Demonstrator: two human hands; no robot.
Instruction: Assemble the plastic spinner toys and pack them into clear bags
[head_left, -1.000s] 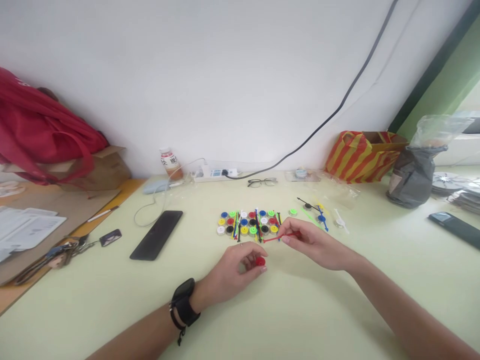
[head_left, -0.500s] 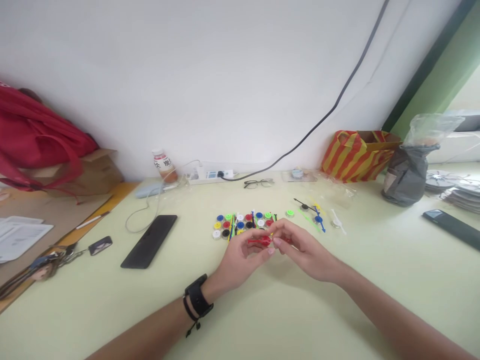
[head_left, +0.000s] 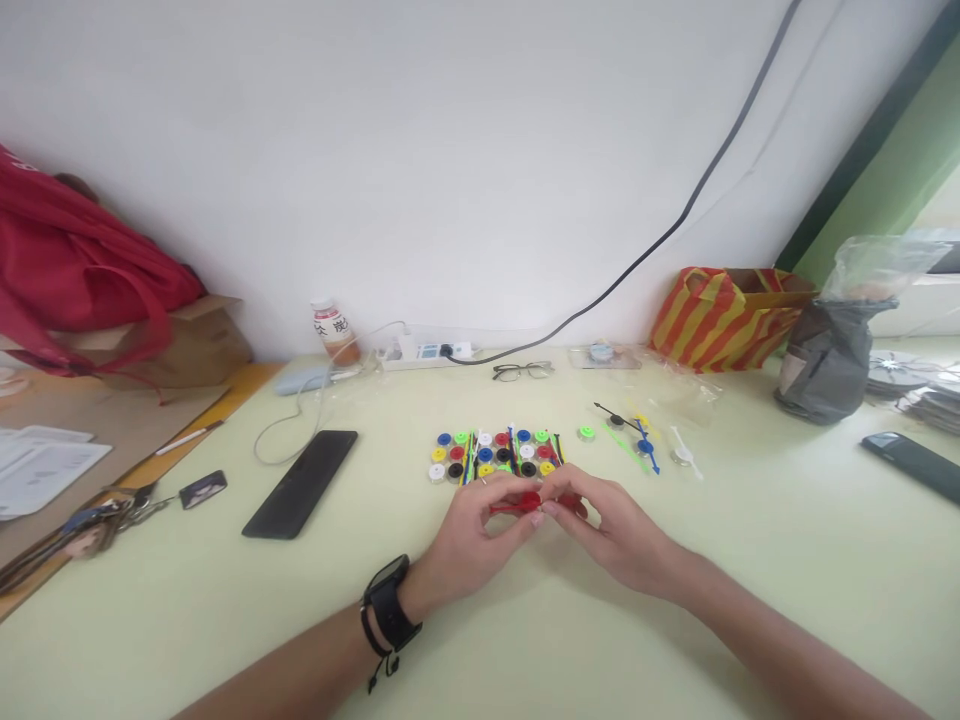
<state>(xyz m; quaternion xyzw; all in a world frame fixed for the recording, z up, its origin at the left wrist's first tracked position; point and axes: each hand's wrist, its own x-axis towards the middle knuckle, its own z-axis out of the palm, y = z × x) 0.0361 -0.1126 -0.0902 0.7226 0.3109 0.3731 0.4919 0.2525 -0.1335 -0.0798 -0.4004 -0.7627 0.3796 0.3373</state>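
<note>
Between my two hands, just in front of the rows of coloured discs, is a red arrow spinner (head_left: 530, 501) with a round hub. My left hand (head_left: 469, 535) is closed, its thumb and fingers pinching the hub from the left. From the right, the thumb and fingertips of my right hand (head_left: 619, 525) press on the same red piece, and part of it is hidden behind them. Beyond my fingers, several coloured round discs (head_left: 444, 455) lie in rows, with bundles of thin arrow pointers (head_left: 513, 448) between them. A single green disc (head_left: 586, 433) sits apart.
To the right lie several spinners, among them a blue spinner (head_left: 646, 447) and a white spinner (head_left: 682, 455). A black phone (head_left: 300, 485) is on the left. Behind are glasses (head_left: 523, 371), a power strip (head_left: 427, 354), a bottle (head_left: 334, 332) and a striped bag (head_left: 724, 318).
Both hands have come slightly nearer to me with the red spinner between them, uncovering more of the front discs. The view has shifted a little.
</note>
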